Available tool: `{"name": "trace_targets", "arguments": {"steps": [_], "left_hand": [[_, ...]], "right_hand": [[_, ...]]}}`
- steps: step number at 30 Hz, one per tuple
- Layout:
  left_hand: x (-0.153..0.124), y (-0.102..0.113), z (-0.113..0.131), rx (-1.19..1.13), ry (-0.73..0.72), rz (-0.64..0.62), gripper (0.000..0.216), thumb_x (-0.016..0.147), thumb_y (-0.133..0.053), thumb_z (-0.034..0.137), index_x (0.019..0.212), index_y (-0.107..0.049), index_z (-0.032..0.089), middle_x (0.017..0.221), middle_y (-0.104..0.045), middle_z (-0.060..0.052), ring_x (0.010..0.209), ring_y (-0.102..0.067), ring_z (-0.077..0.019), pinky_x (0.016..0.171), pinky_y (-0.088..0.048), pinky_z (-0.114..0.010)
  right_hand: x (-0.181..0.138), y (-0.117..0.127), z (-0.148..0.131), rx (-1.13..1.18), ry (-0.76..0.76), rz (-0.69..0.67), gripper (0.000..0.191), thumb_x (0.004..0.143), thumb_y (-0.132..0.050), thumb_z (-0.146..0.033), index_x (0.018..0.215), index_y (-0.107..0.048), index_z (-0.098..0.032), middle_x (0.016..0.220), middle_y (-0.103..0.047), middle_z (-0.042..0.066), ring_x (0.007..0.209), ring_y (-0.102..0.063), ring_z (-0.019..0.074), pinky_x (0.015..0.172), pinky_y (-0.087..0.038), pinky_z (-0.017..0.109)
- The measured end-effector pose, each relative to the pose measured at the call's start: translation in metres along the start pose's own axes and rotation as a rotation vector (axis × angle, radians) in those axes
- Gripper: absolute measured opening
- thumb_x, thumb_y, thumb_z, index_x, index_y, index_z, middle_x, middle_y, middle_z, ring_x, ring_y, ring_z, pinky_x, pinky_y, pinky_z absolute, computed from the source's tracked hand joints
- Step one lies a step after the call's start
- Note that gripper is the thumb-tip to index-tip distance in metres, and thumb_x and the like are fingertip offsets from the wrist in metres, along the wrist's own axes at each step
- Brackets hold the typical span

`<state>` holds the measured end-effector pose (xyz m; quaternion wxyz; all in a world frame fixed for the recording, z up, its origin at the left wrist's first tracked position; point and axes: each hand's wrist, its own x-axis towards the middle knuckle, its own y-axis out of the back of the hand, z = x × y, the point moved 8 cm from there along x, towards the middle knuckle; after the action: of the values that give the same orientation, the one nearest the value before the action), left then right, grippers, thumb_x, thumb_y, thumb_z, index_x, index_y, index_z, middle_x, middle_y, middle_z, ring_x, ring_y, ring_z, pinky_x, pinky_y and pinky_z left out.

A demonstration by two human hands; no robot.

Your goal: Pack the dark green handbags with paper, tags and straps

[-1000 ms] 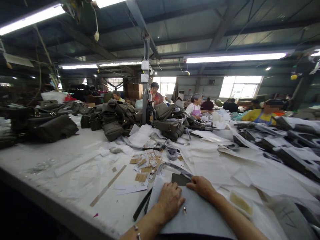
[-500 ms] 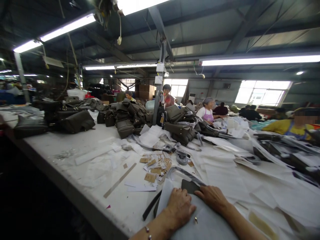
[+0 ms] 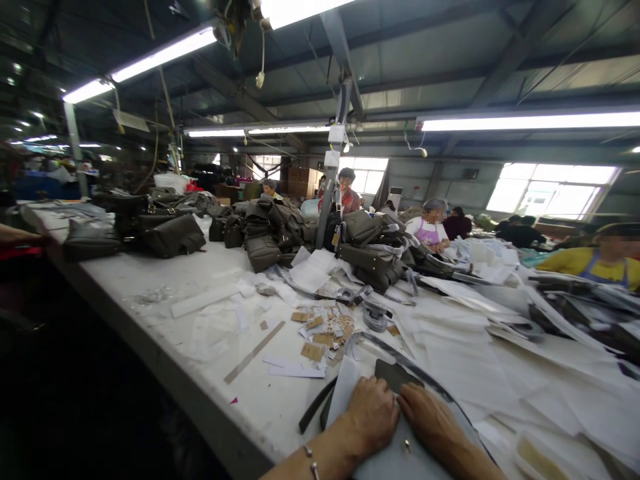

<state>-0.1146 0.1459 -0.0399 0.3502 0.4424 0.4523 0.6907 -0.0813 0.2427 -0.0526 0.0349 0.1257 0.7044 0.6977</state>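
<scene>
My left hand [image 3: 374, 413] rests palm down on a pale grey sheet [image 3: 395, 460] at the table's near edge, its fingers curled over the sheet's far edge. Close beside it my right hand [image 3: 431, 419] has its fingers closed on a dark leather piece [image 3: 391, 373] that lies just beyond the sheet. The two hands nearly touch. A small metal bit [image 3: 406, 444] lies on the sheet between them. There is a bracelet [image 3: 311, 461] on my left wrist.
Dark straps [image 3: 315, 403] lie left of my hands, with brown paper tags [image 3: 323, 331], a thin ruler strip [image 3: 254, 352] and tape rolls [image 3: 376, 316] beyond. Heaps of dark bags [image 3: 273, 233] ring a steel post [image 3: 330, 187]. Other people [image 3: 430, 225] work across the table; its edge [image 3: 150, 333] runs along the left.
My view has swung to the left, showing more of the table's left end. My right hand has drawn in beside my left hand. Both stay on the sheet and the leather piece.
</scene>
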Motion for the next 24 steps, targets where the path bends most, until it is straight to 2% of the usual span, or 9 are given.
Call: {"name": "trace_targets", "arguments": {"steps": [4, 6, 13, 19, 24], "left_hand": [[0.0, 0.003, -0.001, 0.022, 0.053, 0.025, 0.034, 0.095, -0.05, 0.035, 0.101, -0.07, 0.009, 0.101, -0.069, -0.016, 0.103, -0.061, -0.0292, 0.102, -0.04, -0.05], [0.001, 0.002, -0.003, 0.031, 0.083, 0.017, 0.035, 0.095, -0.049, 0.036, 0.102, -0.07, 0.009, 0.102, -0.069, -0.017, 0.104, -0.061, -0.0294, 0.104, -0.036, -0.052], [0.001, 0.003, -0.003, 0.01, 0.057, -0.021, 0.034, 0.097, -0.047, 0.041, 0.103, -0.067, 0.014, 0.102, -0.069, -0.014, 0.099, -0.063, -0.0276, 0.092, -0.045, -0.047], [0.004, 0.002, -0.005, 0.006, 0.035, -0.01, 0.037, 0.097, -0.046, 0.046, 0.1, -0.066, 0.015, 0.099, -0.071, -0.01, 0.096, -0.064, -0.0254, 0.093, -0.044, -0.044], [0.008, -0.001, -0.005, 0.01, 0.033, -0.035, 0.042, 0.099, -0.037, 0.047, 0.095, -0.065, 0.016, 0.095, -0.073, -0.01, 0.09, -0.067, -0.0256, 0.092, -0.044, -0.046]], "right_hand": [[-0.012, 0.008, 0.004, 0.048, -0.086, 0.01, 0.03, 0.097, -0.04, -0.027, 0.079, -0.064, -0.021, 0.089, -0.069, 0.008, 0.086, -0.066, 0.0221, 0.078, -0.046, 0.032], [-0.014, 0.013, 0.002, 0.049, -0.117, 0.002, 0.03, 0.097, -0.04, -0.029, 0.079, -0.063, -0.021, 0.09, -0.069, 0.008, 0.088, -0.066, 0.0227, 0.078, -0.046, 0.032], [-0.016, 0.014, 0.0, 0.055, -0.198, -0.049, 0.037, 0.1, -0.037, -0.041, 0.081, -0.064, -0.023, 0.089, -0.073, 0.007, 0.089, -0.069, 0.0253, 0.074, -0.046, 0.033], [-0.019, -0.002, 0.011, 0.203, -0.226, -0.054, 0.051, 0.101, -0.026, -0.046, 0.08, -0.067, -0.025, 0.085, -0.075, 0.006, 0.089, -0.071, 0.0258, 0.074, -0.048, 0.033], [-0.021, -0.009, 0.019, 0.227, -0.181, 0.029, 0.047, 0.098, -0.03, -0.048, 0.087, -0.07, -0.026, 0.088, -0.075, 0.007, 0.088, -0.07, 0.0245, 0.076, -0.049, 0.031]]}}
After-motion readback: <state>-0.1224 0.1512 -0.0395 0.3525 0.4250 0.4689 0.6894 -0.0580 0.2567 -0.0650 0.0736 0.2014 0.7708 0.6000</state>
